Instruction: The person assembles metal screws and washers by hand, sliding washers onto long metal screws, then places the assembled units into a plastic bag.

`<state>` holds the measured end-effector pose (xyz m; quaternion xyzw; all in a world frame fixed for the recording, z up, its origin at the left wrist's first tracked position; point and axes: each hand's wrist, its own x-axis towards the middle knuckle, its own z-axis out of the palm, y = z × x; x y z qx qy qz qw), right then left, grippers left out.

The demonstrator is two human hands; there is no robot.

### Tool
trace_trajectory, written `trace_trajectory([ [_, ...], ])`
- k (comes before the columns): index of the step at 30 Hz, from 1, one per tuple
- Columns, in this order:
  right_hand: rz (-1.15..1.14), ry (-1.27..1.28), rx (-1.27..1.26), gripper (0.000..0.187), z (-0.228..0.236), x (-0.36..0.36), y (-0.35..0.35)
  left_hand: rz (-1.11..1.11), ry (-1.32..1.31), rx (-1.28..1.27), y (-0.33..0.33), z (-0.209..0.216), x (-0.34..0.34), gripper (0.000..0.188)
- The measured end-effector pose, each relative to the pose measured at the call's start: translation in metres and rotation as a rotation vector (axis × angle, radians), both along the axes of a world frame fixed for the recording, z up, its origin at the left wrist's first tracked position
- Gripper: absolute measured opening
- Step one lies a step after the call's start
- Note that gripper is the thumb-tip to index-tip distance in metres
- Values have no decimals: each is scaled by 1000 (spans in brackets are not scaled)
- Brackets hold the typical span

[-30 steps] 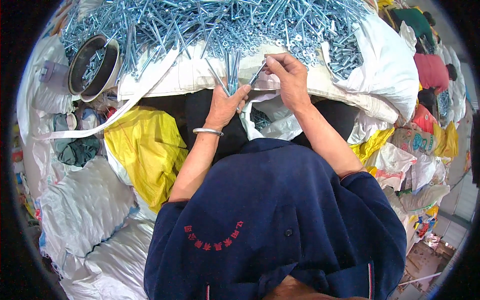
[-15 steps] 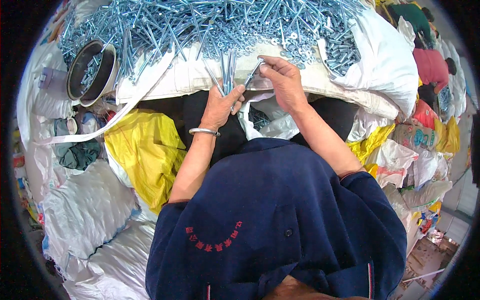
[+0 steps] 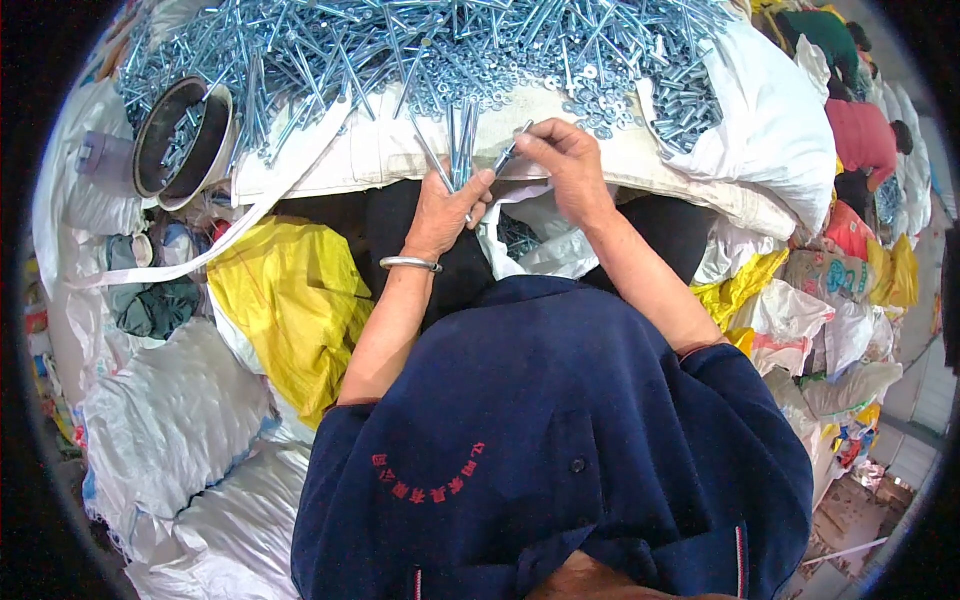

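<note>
little moved since the earlier frame: both hands stayed at the near edge of the white sack [image 3: 380,150], right hand [image 3: 565,165] shifted slightly lower and nearer the left. left hand [image 3: 445,210] closed around a small bunch of long bolts [image 3: 460,140], held upright, tips fanning above the fist; metal bangle [image 3: 410,263] on that wrist. right hand fingers pinched shut on a single bolt [image 3: 510,152], slanted toward the bunch, just beside it; contact not clear. heap of loose bolts and washers [image 3: 430,50] spread over sack top, beyond both hands. round metal basin [image 3: 185,140] at left of heap. yellow bag [image 3: 290,300] below left forearm.
</note>
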<state>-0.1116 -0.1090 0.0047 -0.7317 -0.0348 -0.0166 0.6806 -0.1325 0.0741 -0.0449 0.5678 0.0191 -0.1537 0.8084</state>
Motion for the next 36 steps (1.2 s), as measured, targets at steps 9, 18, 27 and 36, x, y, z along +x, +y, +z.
trace_trajectory([
  [9, 58, 95, 249, 26, 0, -10, 12, -10, -3, -81, 3, -2, 0, 26],
  [18, 48, 131, 367, 30, -2, -11, 2, 76, 29, -195, 4, 3, 1, 27],
  [27, 70, 177, 325, 29, -4, -13, 1, 82, -49, -215, 4, 0, 2, 26],
  [36, 127, -128, -60, 29, 10, -25, 7, 178, -61, -359, -15, 44, -5, 14],
])
